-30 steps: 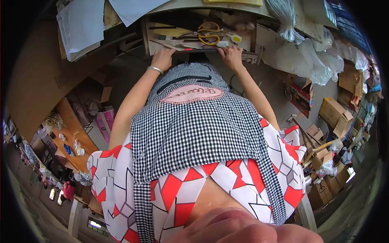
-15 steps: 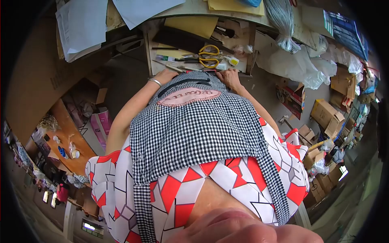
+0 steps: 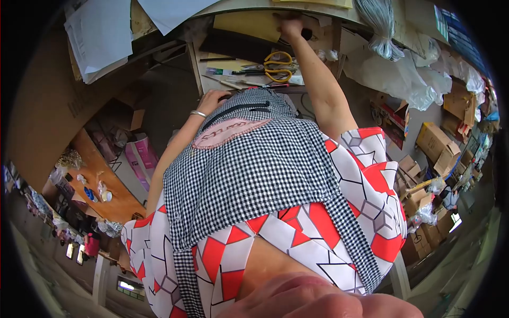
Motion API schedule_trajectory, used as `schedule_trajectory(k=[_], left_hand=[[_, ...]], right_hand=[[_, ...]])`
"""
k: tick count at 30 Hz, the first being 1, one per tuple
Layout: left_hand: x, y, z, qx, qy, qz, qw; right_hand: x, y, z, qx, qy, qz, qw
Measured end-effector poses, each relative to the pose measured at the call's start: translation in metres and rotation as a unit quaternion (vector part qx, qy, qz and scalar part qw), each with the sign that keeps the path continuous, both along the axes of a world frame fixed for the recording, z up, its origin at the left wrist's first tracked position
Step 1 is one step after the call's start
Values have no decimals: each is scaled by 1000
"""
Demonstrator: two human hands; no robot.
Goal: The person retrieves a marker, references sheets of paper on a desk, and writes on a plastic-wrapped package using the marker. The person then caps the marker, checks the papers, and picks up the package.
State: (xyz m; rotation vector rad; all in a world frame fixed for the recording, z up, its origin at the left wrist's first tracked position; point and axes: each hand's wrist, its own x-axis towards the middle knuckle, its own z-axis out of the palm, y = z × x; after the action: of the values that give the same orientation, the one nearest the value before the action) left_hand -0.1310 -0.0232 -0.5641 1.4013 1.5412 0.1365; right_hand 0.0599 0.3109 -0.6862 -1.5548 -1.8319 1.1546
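Observation:
An open drawer lies under the table edge, holding yellow-handled scissors, pens, a dark flat item and a yellow sheet. My right hand reaches into the back of the drawer by the yellow sheet; its fingers are partly in shadow, and what they hold, if anything, cannot be made out. At the drawer's front left corner rests my left hand, wearing a bracelet, its fingers bent toward the front edge and partly hidden by the checked apron.
White papers lie on the tabletop at upper left. A bundle of silvery strands hangs over the edge at right, beside plastic bags. Cardboard boxes stand farther right, and an orange-brown table is at left.
The drawer came out farther toward my body, showing more of its contents. My right hand left the front edge and moved to the back of the drawer. My left hand stayed at the front.

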Motion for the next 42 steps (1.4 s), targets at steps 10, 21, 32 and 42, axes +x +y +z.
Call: schedule_trajectory(k=[10, 21, 32, 42], left_hand=[[3, 5, -6, 75, 36, 17, 996], [35, -1, 8, 82, 25, 16, 996], [43, 26, 25, 94, 54, 7, 994], [44, 84, 5, 46, 58, 49, 996]], right_hand=[[16, -86, 86, -76, 22, 159, 984], [53, -126, 123, 69, -143, 447, 880], [-8, 14, 82, 282, -261, 202, 901], [-62, 117, -41, 310, -27, 16, 950]])
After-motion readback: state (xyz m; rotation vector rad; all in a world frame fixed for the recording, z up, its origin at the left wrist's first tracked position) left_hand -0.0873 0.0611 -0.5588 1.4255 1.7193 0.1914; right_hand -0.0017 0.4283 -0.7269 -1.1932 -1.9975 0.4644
